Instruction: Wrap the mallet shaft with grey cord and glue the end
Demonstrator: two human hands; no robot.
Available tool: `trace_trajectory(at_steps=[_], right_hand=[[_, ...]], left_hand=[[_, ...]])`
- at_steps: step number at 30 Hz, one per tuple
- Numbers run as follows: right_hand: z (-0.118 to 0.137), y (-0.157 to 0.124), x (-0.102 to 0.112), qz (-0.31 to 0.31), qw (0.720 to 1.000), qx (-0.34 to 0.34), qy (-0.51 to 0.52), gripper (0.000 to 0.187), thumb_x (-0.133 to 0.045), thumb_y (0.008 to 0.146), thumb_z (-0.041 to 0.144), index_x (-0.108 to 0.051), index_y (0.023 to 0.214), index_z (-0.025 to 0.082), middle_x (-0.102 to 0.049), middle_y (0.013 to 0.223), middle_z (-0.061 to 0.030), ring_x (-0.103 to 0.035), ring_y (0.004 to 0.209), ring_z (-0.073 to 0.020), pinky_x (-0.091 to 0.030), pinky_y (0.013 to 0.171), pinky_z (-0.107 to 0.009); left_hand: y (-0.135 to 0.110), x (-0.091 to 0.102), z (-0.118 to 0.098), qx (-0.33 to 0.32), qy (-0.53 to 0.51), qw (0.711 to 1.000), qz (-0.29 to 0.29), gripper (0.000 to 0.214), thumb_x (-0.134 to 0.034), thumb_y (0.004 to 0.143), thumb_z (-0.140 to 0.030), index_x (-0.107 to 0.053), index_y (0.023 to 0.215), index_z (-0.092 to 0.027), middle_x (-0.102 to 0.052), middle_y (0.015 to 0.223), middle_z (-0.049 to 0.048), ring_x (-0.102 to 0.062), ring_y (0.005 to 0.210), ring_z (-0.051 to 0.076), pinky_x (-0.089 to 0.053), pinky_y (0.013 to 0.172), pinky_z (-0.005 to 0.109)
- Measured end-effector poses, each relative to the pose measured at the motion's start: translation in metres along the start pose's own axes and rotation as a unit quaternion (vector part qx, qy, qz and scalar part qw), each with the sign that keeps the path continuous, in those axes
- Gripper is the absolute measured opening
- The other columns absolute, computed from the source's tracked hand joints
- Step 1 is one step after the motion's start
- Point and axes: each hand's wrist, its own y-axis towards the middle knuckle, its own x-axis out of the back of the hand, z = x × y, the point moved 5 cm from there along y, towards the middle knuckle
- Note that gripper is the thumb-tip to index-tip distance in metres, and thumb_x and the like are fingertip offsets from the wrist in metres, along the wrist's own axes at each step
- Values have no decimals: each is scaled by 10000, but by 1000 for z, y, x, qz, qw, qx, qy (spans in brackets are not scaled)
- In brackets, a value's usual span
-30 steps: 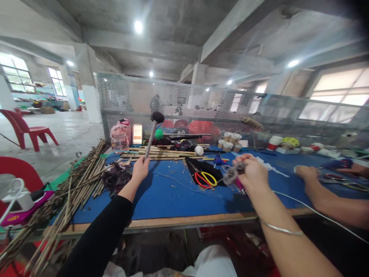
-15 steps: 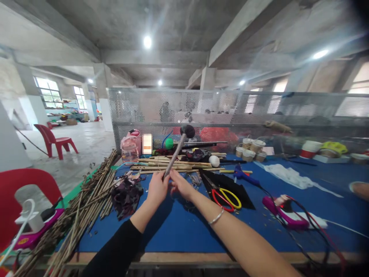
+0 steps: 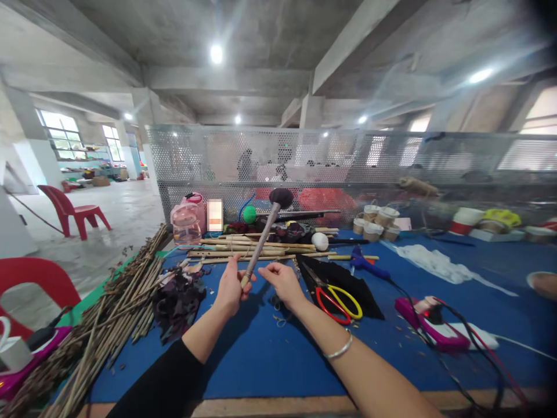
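Note:
My left hand (image 3: pixel 231 285) is closed round the lower end of a stick with a dark round head (image 3: pixel 264 238). The shaft is wrapped in greyish-purple material, and a pale bare end shows below my fingers. The stick leans up and to the right, its head farthest from me. Just right of the shaft, my right hand (image 3: pixel 285 284) has thumb and fingertips pinched together, apart from the stick. Whatever may be between those fingertips is too small to make out. Red-and-yellow-handled scissors (image 3: pixel 337 302) lie on black cloth (image 3: pixel 368 299) to the right of that hand.
Dark fabric scraps (image 3: pixel 178 305) and a pile of dry stems (image 3: pixel 130 290) lie left on the blue tabletop (image 3: pixel 270 366). Bamboo sticks (image 3: pixel 261 247), a white ball (image 3: pixel 321 241), a blue glue gun (image 3: pixel 368 264) and a power strip (image 3: pixel 430 325) lie behind and right.
My right hand has come off the stick and moved slightly right. My left hand still grips it, now with the pale lower end showing. The view has shifted slightly.

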Motion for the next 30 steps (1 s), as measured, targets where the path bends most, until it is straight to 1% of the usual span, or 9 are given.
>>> trace_trajectory(at_steps=[4, 7, 10, 14, 17, 19, 22, 25, 30], right_hand=[[2, 2, 4, 53, 998, -23, 6, 346, -684, 610, 479, -533, 551, 173, -429, 479, 62, -322, 478, -79, -251, 483, -227], [-2, -3, 3, 82, 995, -45, 33, 354, -681, 625, 486, -513, 556, 182, -381, 446, 73, -309, 460, -79, -236, 467, -227], [-7, -7, 0, 106, 990, -64, 60, 345, -673, 645, 475, -498, 569, 187, -369, 453, 73, -323, 460, -84, -245, 458, -226], [-4, -7, -3, 123, 979, -54, 151, 211, -665, 641, 335, -555, 757, 197, -559, 682, 15, -503, 622, -124, -376, 550, -232], [1, -8, -9, 158, 944, -68, 281, 362, -564, 635, 235, -527, 995, 251, -616, 932, -27, -582, 821, -165, -448, 673, -267], [0, -13, -18, 206, 929, -87, 295, 505, -525, 587, 175, -492, 1082, 268, -619, 947, -21, -586, 775, -163, -457, 638, -266], [-6, -18, -28, 229, 941, -104, 228, 599, -502, 530, 105, -483, 1109, 252, -598, 754, 34, -490, 534, -108, -385, 481, -213], [-8, -17, -28, 193, 956, -106, 194, 461, -513, 583, 124, -530, 1034, 218, -500, 568, 75, -351, 420, -72, -267, 412, -194], [0, -9, -22, 171, 957, -96, 214, 380, -639, 709, 359, -539, 1027, 176, -519, 532, 66, -263, 371, -45, -171, 396, -205]], left_hand=[[-6, -8, -1, -14, 21, 998, 55, 717, -580, 737, -545, -302, 1321, -234, -540, 581, -51, -334, 335, 43, -156, 323, 134], [-8, -11, 0, -23, 47, 996, 67, 642, -702, 635, -476, -457, 1140, -166, -512, 554, -68, -300, 336, 21, -159, 323, 138], [-9, -12, 1, -25, 70, 996, 56, 474, -709, 618, -469, -533, 910, -139, -477, 531, -74, -292, 341, 13, -175, 323, 152], [-9, -14, 2, -45, 122, 990, 52, 372, -685, 663, -414, -580, 883, -132, -482, 508, -71, -310, 343, 23, -204, 343, 168], [-9, -14, 3, -91, 164, 981, 53, 307, -668, 694, -355, -619, 901, -134, -603, 609, -6, -486, 459, 74, -345, 434, 186], [-9, -13, 1, -131, 190, 972, 54, 265, -636, 728, -326, -633, 920, -144, -673, 759, 47, -598, 644, 132, -442, 579, 223], [-10, -8, -2, -166, 230, 959, 31, 242, -600, 755, -304, -638, 941, -155, -694, 859, 69, -626, 772, 170, -464, 696, 258], [-11, -6, -6, -166, 232, 958, 18, 243, -609, 746, -326, -634, 918, -156, -684, 791, 53, -610, 692, 152, -451, 625, 237], [-11, -7, -1, -38, 83, 995, 34, 506, -547, 759, -546, -490, 1108, -185, -538, 547, -53, -386, 356, 58, -267, 354, 165]])
